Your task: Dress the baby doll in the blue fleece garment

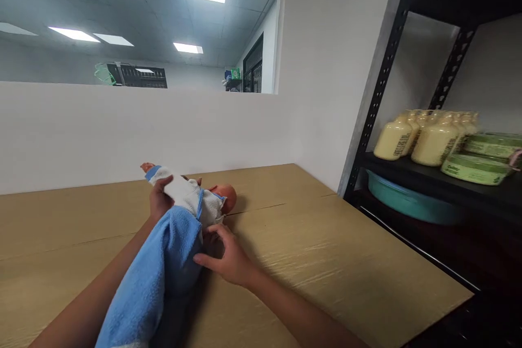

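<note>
A small baby doll (183, 190) in white and blue cloth lies on its side above the table, its head (226, 196) toward the right and its feet (147, 167) toward the left. My left hand (160, 198) is closed around the doll at the leg end, with some fingers hidden behind it. From the doll a blue fleecy towel (163, 261) hangs down toward me, across the front of my left forearm. My right hand (228, 255) is at the doll's near side, thumb spread from the forefinger, fingertips touching the white cloth's edge.
A brown board tabletop (318, 239) lies under the doll, with a white wall behind it. To the right, a black metal shelf (369, 114) holds several cream pump bottles (434, 138), green-lidded tubs (475, 167) and, lower down, a teal basin (408, 198).
</note>
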Available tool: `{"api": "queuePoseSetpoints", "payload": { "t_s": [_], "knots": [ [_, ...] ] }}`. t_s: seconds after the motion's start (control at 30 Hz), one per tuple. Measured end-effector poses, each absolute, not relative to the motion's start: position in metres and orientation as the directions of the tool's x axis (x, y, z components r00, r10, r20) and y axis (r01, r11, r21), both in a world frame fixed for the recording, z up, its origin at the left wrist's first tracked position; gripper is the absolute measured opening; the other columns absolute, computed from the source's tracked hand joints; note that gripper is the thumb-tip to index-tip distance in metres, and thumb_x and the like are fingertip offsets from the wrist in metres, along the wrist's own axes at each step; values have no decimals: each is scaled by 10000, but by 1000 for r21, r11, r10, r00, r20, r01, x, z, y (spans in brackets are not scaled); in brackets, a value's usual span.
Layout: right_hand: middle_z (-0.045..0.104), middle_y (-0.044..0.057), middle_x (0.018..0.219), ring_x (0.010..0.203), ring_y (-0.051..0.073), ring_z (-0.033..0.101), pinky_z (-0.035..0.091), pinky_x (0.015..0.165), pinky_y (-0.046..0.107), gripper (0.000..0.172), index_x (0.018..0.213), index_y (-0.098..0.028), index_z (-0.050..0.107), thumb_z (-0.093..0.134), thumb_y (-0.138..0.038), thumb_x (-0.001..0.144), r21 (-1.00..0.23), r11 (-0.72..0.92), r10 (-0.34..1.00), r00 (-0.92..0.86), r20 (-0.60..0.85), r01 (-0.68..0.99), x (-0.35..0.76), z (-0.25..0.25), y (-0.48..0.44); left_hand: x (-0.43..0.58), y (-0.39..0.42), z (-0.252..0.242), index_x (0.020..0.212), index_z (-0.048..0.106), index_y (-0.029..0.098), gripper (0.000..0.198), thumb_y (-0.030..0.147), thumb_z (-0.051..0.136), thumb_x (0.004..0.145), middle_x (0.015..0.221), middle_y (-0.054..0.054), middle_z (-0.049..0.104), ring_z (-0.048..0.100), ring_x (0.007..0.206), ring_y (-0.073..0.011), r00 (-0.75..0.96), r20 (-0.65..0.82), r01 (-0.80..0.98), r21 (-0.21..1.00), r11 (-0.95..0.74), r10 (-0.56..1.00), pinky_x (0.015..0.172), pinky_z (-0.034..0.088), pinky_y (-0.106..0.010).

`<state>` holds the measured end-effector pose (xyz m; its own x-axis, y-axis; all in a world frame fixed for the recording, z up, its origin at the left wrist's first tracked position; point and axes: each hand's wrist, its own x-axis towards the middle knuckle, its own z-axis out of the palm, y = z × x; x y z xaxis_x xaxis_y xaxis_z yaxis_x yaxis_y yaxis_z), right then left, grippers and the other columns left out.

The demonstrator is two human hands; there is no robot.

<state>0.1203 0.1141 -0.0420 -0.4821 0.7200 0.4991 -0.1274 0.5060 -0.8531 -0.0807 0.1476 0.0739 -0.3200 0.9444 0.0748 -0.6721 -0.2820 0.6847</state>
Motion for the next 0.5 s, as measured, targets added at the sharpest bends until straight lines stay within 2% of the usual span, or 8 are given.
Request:
{"api": "queuePoseSetpoints", "payload": {
  "t_s": [0.1, 0.27, 0.4, 0.5],
  "knots": [
    [711, 54, 1100, 1013, 245, 668, 525, 940, 409, 467, 1127, -244, 658, 904, -441, 782, -846, 519, 708, -494, 505, -120, 117, -43, 109, -96, 147, 64, 835, 695, 213, 173, 296, 645, 691, 756, -50, 799, 797, 895, -360, -343, 45, -684, 673, -282, 938, 837, 699, -491],
    [698, 50, 1113, 1037, 239, 665, 532, 951, 410, 477, 1182, -248, 601, 878, -339, 805, -817, 557, 705, -434, 561, -152, 113, -38, 98, -106, 151, 49, 882, 722, 233, 188, 336, 638, 749, 786, -31, 810, 798, 796, -299, -392, 40, -681, 659, -319, 919, 750, 708, -405],
    [653, 66, 1193, 1133, 260, 634, 508, 1034, 447, 407, 1210, -260, 664, 834, -320, 845, -802, 586, 695, -438, 570, -115, 113, -33, 90, -106, 148, 45, 925, 714, 203, 224, 326, 649, 750, 808, -45, 817, 799, 745, -288, -392, 20, -716, 622, -318, 920, 721, 710, -390],
    [647, 72, 1193, 1114, 270, 624, 500, 1035, 466, 413, 1229, -264, 678, 827, -339, 851, -836, 539, 738, -420, 528, -105, 112, -34, 87, -105, 146, 46, 921, 700, 194, 230, 284, 645, 717, 789, -49, 817, 810, 760, -298, -381, -5, -750, 586, -306, 925, 710, 708, -374]
  ]
}}
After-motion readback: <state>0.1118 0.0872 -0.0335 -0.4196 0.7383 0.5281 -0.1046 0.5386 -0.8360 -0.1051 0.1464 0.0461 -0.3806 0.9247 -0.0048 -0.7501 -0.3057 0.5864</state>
